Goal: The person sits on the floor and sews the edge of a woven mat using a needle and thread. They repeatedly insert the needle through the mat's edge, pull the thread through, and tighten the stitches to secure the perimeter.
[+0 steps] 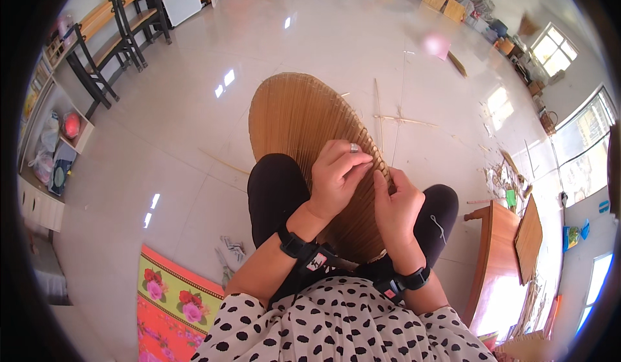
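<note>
Stalk panel (291,113) is leaning between two knees while both hands are working at its bound edge

In the head view, the broad, rounded panel of thin brown stalks is standing tilted at the middle of the scene, its far end rising above the floor (187,97) and its near end reaching into the lap. The left knee (277,177) and the right knee (445,203), both in dark cloth, are flanking it. A braided rim (354,126) is running along its right side.

The left hand (336,177), wearing a ring (354,148), is lying over the panel's face with fingers bent and tips bunching at the rim; whether they are pinching the rim or a fine strand, I cannot tell. The right hand (400,210) is grasping the edge just nearer, its thumb pressing on the panel's face and its fingers curling round the outer side. Black bands are circling the left wrist (296,244) and right wrist (414,279). A white thread (440,226) is lying on the right knee.

To the right of the panel, loose stalks (407,121) are lying crossed on the floor; farther right, a heap of stalk scraps (508,174) is spreading beyond a wooden table (484,249). At near left, a flowered mat (174,323) is lying flat. At far left, dark-framed chairs (107,51) are standing in a row.
</note>
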Demonstrator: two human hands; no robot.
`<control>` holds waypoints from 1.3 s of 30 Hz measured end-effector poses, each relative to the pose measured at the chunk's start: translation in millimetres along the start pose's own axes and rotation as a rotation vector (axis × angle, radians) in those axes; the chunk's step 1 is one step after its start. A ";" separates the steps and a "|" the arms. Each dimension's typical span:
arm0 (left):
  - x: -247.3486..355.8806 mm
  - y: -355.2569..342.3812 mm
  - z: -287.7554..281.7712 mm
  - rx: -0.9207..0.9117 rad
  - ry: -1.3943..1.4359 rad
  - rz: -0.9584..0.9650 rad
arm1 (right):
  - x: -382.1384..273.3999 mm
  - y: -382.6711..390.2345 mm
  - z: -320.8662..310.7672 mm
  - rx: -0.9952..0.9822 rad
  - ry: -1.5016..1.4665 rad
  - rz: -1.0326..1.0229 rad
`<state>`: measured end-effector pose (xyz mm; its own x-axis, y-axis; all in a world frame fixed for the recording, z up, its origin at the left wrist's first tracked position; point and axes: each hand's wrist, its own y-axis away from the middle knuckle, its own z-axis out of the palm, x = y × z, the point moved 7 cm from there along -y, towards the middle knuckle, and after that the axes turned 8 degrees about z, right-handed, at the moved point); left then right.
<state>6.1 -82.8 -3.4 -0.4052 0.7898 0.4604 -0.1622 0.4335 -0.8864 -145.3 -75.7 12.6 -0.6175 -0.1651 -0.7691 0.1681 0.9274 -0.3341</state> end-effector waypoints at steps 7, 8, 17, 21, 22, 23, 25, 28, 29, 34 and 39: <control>-1.4 11.8 1.1 0.075 0.065 0.008 | -2.2 3.7 -2.0 -0.064 -0.027 0.018; -3.0 14.6 4.2 0.071 0.080 0.010 | 0.6 2.7 -1.5 -0.074 -0.050 0.042; -11.4 15.9 22.8 0.087 0.132 -0.060 | 1.9 -15.6 2.3 -0.020 0.032 -0.009; -8.7 14.8 16.8 0.115 0.149 -0.146 | -7.7 -15.5 1.8 -0.003 0.102 -0.046; -8.4 14.9 14.0 0.127 0.157 -0.176 | -6.6 -16.0 1.6 0.003 0.105 -0.048; -8.8 16.3 11.9 0.141 0.169 -0.197 | -5.2 -16.5 1.5 0.008 0.108 -0.050; -10.3 19.9 6.0 0.168 0.188 -0.241 | -8.1 -14.4 3.6 0.041 0.110 -0.099; -13.0 15.6 10.4 0.091 0.208 -0.209 | -7.4 -16.3 3.5 0.035 0.119 -0.084; -12.9 15.5 12.0 0.074 0.198 -0.205 | -7.2 -17.4 3.3 0.023 0.122 -0.065; -11.1 10.8 15.9 0.028 0.167 -0.167 | -10.2 -25.0 1.7 0.010 0.161 -0.068; -10.7 5.9 20.8 -0.024 0.157 -0.201 | -8.1 -25.2 3.1 0.060 0.153 -0.071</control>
<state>-9.3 -97.7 -14.5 -0.2221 0.7439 0.6303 -0.2027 0.5971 -0.7761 -142.1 -98.9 25.5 -0.7384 -0.1725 -0.6519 0.1627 0.8926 -0.4205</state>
